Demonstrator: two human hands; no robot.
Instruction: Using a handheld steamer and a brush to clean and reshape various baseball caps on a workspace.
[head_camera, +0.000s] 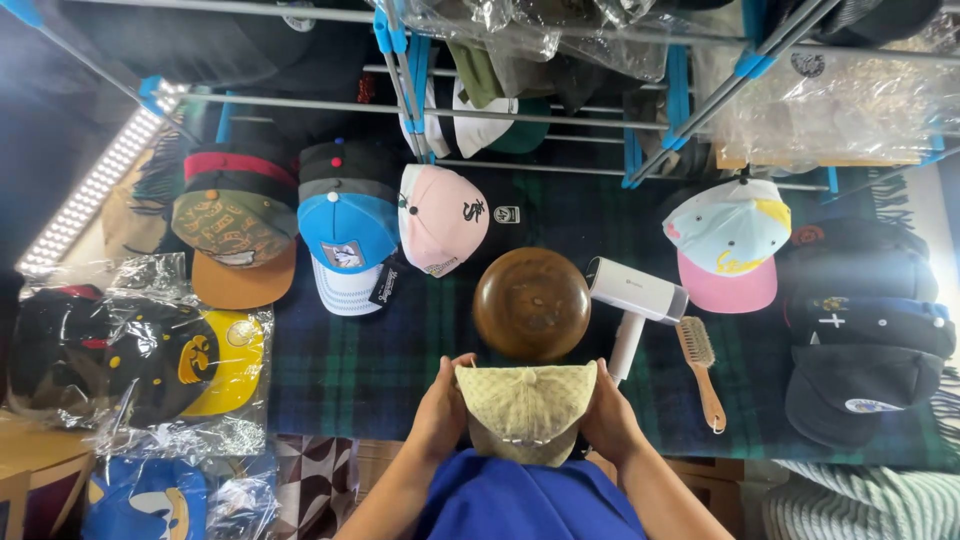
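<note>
Dark green plaid blanket (380, 370) spread over a table under a metal rack (560, 115) hung with caps. Nearest the body, held between both hands: a cream knit cap (527, 408), crown up, brim end toward the blue shirt (530, 505). Left hand (443, 405) cupped against the cap's left side, fingers (462, 362) curled around its upper edge, grasping it. Right hand (606, 410) pressed to the cap's right side, fingers wrapped behind and mostly hidden, likewise gripping. Just beyond the fingertips, touching or nearly touching the cap: a round wooden hat form (531, 303), dark brown and glossy. Right of the right hand's fingers, close by: a white handheld steamer (636, 300), then a wooden brush (700, 365) with pale bristles. Farther right, a light blue cap with pink brim (728, 245) and a stack of dark caps (865, 340). Beyond the left fingers: a pink cap (442, 215), a blue and white cap (347, 240), a camouflage cap with orange brim (235, 235). Far left, clear plastic bags (140, 360) holding a black cap and a yellow-brimmed one; another bag below holding something blue. LED strip (95, 190) glowing along the left edge.
</note>
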